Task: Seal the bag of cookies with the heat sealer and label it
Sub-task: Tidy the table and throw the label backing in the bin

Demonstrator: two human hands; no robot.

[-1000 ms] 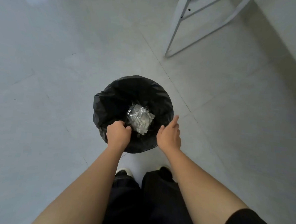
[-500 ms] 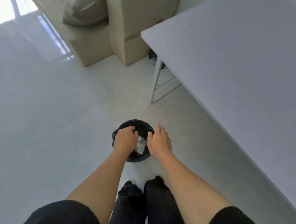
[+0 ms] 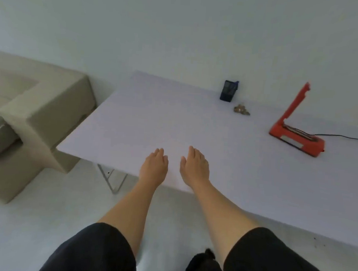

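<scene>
Bag of cookies point(image 3: 241, 110) | well beyond right hand point(image 3: 195, 167) | heat sealer point(image 3: 295, 135) farther right

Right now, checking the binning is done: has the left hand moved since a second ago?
Yes: the left hand went up from the bin to over the table edge.

red heat sealer point(image 3: 295, 136), white table point(image 3: 153, 121), beige sofa point(image 3: 37, 110)

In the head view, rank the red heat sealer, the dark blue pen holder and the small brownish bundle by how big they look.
1. red heat sealer, arm raised
2. dark blue pen holder
3. small brownish bundle, blurred
</scene>
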